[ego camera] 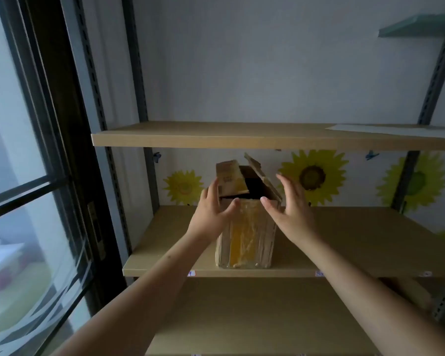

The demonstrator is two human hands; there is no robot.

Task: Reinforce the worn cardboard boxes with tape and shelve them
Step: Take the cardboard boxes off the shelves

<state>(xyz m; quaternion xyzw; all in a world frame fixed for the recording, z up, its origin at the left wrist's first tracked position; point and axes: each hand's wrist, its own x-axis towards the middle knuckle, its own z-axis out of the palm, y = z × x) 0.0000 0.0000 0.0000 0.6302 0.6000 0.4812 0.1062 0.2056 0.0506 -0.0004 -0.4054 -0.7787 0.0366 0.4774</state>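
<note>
A tall, worn cardboard box (244, 235) stands upright on the middle wooden shelf (344, 242), near its front edge. Clear tape and a yellow strip cover its front face, and its top flaps stick up open. My left hand (211, 209) is at the box's upper left corner, fingers straight, thumb against the front top edge. My right hand (292, 204) hovers just off the upper right side, fingers spread and straight; I cannot tell whether it touches the box.
An upper shelf (242, 136) hangs close above the box's flaps, with a flat pale sheet (396, 129) at its right. A lower shelf (254, 317) lies below. Metal uprights (141, 98) frame the rack. A dark-framed glass door (49, 176) stands to the left. Sunflower stickers (314, 176) mark the wall.
</note>
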